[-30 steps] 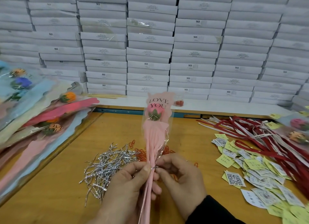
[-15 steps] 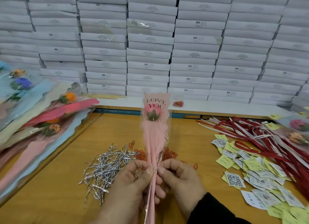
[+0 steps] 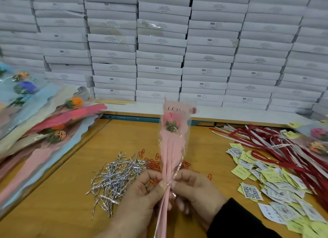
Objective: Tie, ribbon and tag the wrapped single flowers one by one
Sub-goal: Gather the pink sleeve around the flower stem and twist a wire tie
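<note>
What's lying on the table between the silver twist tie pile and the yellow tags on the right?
In the head view, orange paper clips lie scattered between the silver twist ties and the yellow tags. The pink wrapped flower, held upright by both hands, hides part of that stretch.

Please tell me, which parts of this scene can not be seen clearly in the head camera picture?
- Twist tie on the flower: tiny, between the fingers of the left hand and right hand; whether it is closed cannot be told.
- Flower's lower end: cut off by the bottom edge.
- Print on the tags: too small.
- Box labels: blurred.
- Left flower pile: cut off by the left edge.
</note>
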Available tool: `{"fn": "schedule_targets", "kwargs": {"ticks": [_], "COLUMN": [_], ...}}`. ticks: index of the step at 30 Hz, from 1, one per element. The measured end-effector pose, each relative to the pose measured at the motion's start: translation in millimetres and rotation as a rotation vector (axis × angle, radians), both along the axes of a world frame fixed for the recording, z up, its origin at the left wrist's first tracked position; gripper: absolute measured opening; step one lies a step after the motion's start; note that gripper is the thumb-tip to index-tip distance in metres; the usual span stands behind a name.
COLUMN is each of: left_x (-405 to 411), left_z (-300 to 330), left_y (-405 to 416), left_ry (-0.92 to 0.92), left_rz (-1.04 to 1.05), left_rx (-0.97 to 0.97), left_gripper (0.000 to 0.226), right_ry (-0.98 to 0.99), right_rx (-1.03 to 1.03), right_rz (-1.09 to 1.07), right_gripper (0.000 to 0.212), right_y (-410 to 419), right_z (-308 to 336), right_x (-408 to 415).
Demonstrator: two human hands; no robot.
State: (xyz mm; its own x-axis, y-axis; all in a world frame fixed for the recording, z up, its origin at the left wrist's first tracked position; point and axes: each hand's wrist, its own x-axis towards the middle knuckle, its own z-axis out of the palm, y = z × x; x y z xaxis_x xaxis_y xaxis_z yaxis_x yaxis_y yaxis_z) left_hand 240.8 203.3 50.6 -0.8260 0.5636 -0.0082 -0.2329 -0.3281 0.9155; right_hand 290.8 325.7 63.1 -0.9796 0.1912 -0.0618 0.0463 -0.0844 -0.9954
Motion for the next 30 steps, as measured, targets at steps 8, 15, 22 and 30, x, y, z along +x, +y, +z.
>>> {"fn": "schedule_targets", "kwargs": {"ticks": [8,15,22,30], "left_x": [1,1,2,3], "left_z": [5,5,8,7], "left_y": [-1,-1,0,0], "left_ry": [-0.086,-0.104,-0.112,-0.111], "left_rz": [0.021,0.01,0.009,-0.007], "left_rx": [0.079,0.082,0.091,0.108], "left_gripper": [0.008,0.003,0.005,0.007], "right_ry": [0.347,0.606,0.641,0.605], "right_rx": [0.472,0.875,1.002,1.061], "right_rz": [-0.167,-0.22,-0.254,-0.221], "right_gripper": [0.032,0.007,0.007,0.022], "right_y": [-7,5,5,1], "right_z": [-10,-16,-16,-16], "right_x": [0,1,1,5]}}
